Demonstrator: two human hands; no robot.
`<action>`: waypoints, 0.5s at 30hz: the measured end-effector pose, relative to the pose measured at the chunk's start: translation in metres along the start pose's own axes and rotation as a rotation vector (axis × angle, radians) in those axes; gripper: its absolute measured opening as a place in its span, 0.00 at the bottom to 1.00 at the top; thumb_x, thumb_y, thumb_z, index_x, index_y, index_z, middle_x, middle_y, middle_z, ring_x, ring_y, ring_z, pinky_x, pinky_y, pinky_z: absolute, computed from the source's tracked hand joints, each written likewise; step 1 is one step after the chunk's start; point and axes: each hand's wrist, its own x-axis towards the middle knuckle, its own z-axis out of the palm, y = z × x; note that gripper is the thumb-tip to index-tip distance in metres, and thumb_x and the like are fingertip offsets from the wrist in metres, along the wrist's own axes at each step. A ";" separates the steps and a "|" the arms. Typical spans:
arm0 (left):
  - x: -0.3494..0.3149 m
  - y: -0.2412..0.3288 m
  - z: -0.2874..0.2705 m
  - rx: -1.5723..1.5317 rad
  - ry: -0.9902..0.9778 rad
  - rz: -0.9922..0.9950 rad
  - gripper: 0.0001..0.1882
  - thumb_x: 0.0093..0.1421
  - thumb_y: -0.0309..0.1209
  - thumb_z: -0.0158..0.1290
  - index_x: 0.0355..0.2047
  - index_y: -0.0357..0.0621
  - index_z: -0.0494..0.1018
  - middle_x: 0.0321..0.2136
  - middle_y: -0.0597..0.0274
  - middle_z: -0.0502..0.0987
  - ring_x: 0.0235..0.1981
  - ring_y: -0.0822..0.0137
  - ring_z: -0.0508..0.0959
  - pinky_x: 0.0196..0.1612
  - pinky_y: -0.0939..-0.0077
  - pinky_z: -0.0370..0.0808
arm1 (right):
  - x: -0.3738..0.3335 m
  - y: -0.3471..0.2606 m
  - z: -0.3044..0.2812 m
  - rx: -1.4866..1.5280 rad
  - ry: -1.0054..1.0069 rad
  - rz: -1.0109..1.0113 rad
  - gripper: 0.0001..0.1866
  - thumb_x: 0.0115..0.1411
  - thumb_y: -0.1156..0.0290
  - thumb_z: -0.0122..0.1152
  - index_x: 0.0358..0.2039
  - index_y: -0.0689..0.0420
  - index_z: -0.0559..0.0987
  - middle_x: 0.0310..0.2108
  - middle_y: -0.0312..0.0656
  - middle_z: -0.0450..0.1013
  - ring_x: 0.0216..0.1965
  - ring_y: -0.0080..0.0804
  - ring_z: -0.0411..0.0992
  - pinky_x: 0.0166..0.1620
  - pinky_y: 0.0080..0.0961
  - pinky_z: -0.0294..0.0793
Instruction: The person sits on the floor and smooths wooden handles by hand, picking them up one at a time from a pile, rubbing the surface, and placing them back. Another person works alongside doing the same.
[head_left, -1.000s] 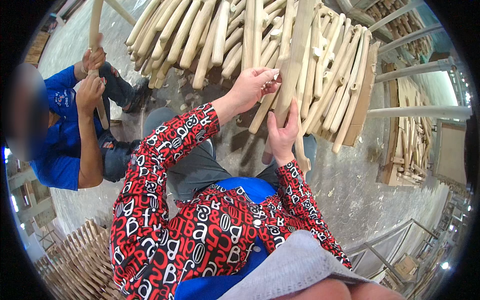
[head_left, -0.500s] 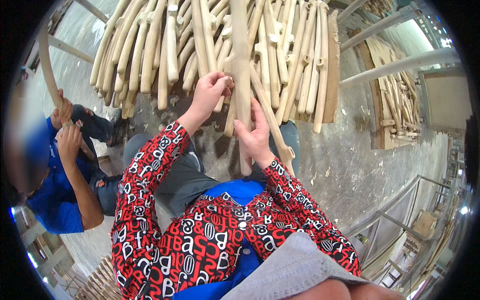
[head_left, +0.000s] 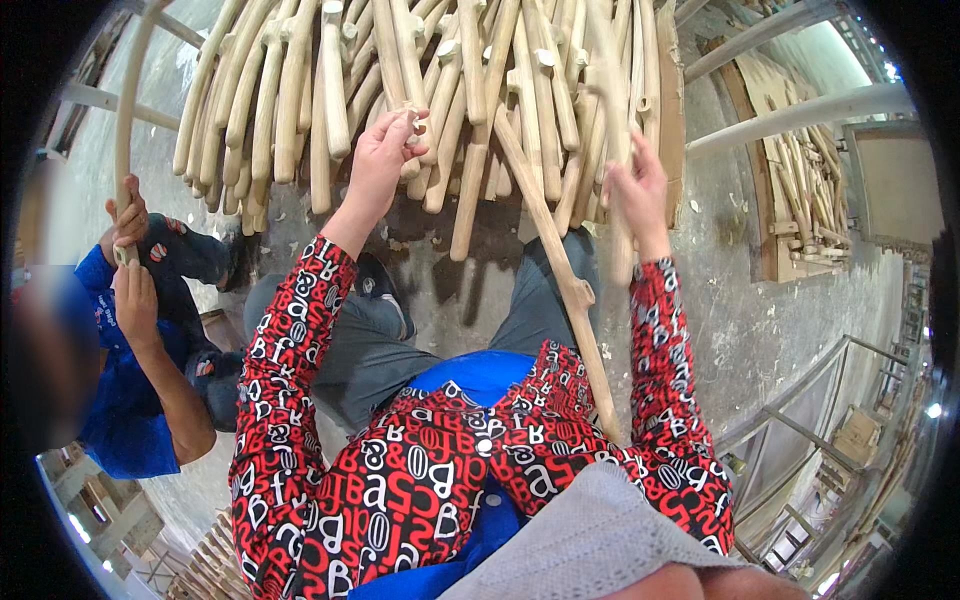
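Note:
My left hand is pinched closed in front of the pile, with a small pale crumpled scrap between thumb and fingers. At the right side of the pile, my right hand has its fingers around a pale wooden pole, which is smeared by motion and stands lengthwise to me. Another wooden pole, with a knob partway along, leans from the pile down to my lap near my right arm. Before me lies a broad pile of pale wooden poles, several with short knobs or cut stubs.
At the left a person in blue holds an upright wooden pole in both hands. Metal rails cross the upper right. Beyond lies a second wood stack on cardboard. Shavings dot the grey floor.
The pole that was upright before my chest has moved right with my right hand. My left hand has shifted slightly left and up, away from that pole. The leaning pole now shows more fully.

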 end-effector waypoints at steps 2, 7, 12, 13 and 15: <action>0.001 0.001 0.005 -0.021 -0.008 -0.017 0.14 0.70 0.37 0.41 0.43 0.40 0.70 0.40 0.55 0.78 0.35 0.71 0.78 0.38 0.77 0.75 | 0.030 0.013 -0.026 -0.514 0.116 -0.139 0.30 0.54 0.74 0.56 0.60 0.60 0.63 0.42 0.45 0.71 0.29 0.31 0.73 0.30 0.28 0.75; -0.002 0.006 0.002 0.088 0.007 -0.035 0.09 0.70 0.38 0.39 0.36 0.48 0.64 0.26 0.58 0.79 0.20 0.77 0.75 0.24 0.85 0.71 | 0.059 0.031 -0.028 -1.638 0.249 -0.635 0.26 0.51 0.71 0.53 0.53 0.57 0.70 0.47 0.51 0.69 0.40 0.45 0.72 0.40 0.42 0.72; 0.000 0.008 0.014 0.141 -0.110 -0.030 0.10 0.70 0.38 0.41 0.36 0.45 0.64 0.20 0.60 0.76 0.17 0.76 0.72 0.24 0.84 0.70 | 0.039 0.068 0.013 -1.664 -0.470 -0.130 0.09 0.53 0.67 0.56 0.33 0.56 0.77 0.29 0.49 0.77 0.40 0.46 0.74 0.42 0.39 0.75; -0.003 0.008 0.011 0.167 -0.102 -0.055 0.11 0.69 0.38 0.41 0.36 0.45 0.64 0.20 0.60 0.76 0.17 0.75 0.72 0.24 0.84 0.70 | 0.042 0.065 0.025 -1.514 -0.400 0.064 0.13 0.52 0.66 0.57 0.37 0.57 0.76 0.32 0.50 0.76 0.42 0.48 0.73 0.44 0.42 0.74; -0.007 0.003 -0.004 0.217 -0.099 -0.085 0.10 0.69 0.36 0.41 0.36 0.43 0.64 0.21 0.57 0.76 0.18 0.75 0.74 0.22 0.84 0.71 | 0.032 0.061 0.046 -1.293 -0.286 0.208 0.19 0.52 0.64 0.57 0.44 0.58 0.74 0.39 0.53 0.74 0.45 0.52 0.71 0.47 0.45 0.72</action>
